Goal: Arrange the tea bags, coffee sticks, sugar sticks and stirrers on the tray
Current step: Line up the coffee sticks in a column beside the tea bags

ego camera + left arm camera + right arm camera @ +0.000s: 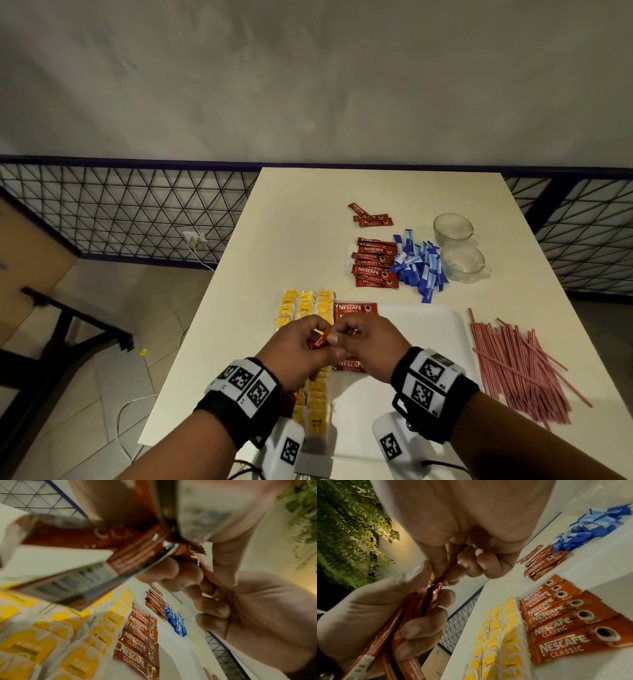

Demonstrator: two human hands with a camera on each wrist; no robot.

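On the white tabletop (291,219), the tray (428,318) has tea bags (308,305) and some coffee sticks (356,310); both hands' fingers (310,330) pinch another few; sugar sticks (416,265) and stirrers (513,363) wait.

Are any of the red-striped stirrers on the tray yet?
No: the stirrers all lie in a loose pile on the table, to the right of the white tray.
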